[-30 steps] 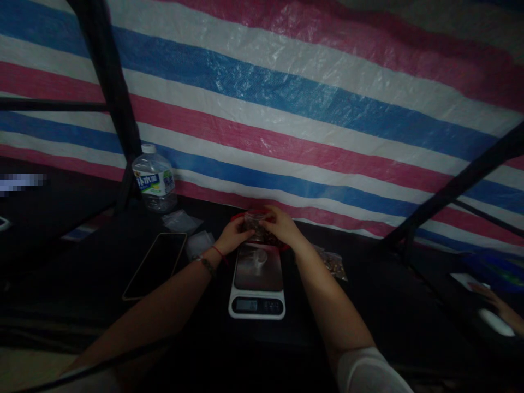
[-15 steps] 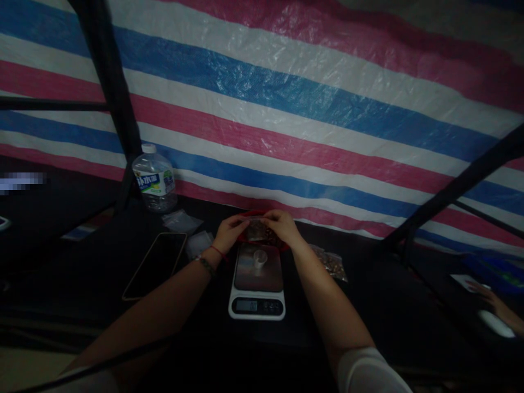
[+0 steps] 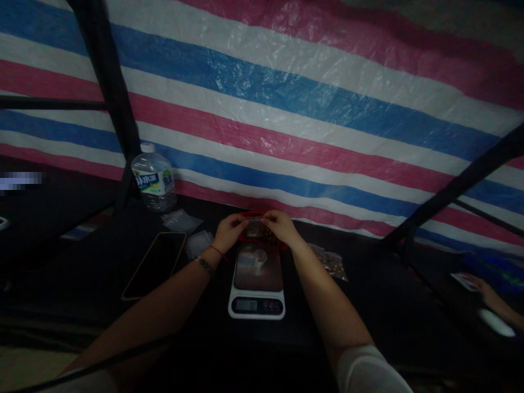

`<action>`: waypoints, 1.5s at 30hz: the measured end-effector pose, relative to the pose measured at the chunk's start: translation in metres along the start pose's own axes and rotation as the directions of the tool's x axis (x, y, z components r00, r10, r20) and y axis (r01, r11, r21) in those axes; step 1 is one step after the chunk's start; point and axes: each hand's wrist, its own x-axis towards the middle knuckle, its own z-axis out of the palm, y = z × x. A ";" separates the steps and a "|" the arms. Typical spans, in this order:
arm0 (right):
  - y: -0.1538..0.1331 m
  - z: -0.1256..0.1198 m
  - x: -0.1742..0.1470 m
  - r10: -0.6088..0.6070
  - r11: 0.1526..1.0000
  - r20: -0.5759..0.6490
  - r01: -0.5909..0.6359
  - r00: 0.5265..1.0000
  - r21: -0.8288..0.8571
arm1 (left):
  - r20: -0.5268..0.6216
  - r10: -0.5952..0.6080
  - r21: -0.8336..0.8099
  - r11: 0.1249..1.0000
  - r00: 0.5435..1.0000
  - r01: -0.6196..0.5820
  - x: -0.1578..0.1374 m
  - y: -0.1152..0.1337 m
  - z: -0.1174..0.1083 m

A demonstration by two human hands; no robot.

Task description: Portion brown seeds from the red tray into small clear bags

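Both hands keep the small clear bag (image 3: pixel 256 227) pinched between them — left hand (image 3: pixel 230 231) and right hand (image 3: pixel 280 226) barely shifted, each grip closed on its top edge, just beyond the scale (image 3: pixel 257 281).

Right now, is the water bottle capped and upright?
Yes: the water bottle stands upright against the striped tarp, white cap on.

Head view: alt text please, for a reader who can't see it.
Both hands, left hand and right hand, pinch a small clear bag of brown bits above a red bowl, behind a kitchen scale. A phone and water bottle sit left.
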 end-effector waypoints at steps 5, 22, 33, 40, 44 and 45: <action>-0.003 0.001 -0.002 -0.007 0.996 0.043 0.003 0.999 0.093 | 0.010 0.008 -0.068 0.998 1.000 -0.007 -0.002 0.003 0.000; 0.006 0.003 0.000 0.000 0.997 -0.002 0.000 1.000 0.077 | -0.015 -0.060 -0.075 0.995 0.998 0.059 -0.001 -0.001 0.000; 0.005 0.008 -0.001 -0.011 0.995 0.009 0.010 1.000 0.102 | 0.009 -0.010 -0.025 1.000 1.000 0.011 -0.002 0.003 0.001; -0.007 0.011 -0.004 -0.033 0.997 -0.016 0.034 0.999 0.065 | 0.083 0.046 0.014 0.999 0.995 -0.047 -0.005 0.005 0.001; -0.011 0.012 -0.005 -0.037 0.998 0.001 0.036 0.999 0.050 | 0.081 0.073 0.022 0.997 0.994 -0.075 -0.005 0.007 0.000; -0.011 0.012 -0.005 -0.047 0.998 0.003 0.047 0.999 0.053 | 0.075 0.075 0.017 0.997 0.994 -0.077 -0.006 0.008 0.000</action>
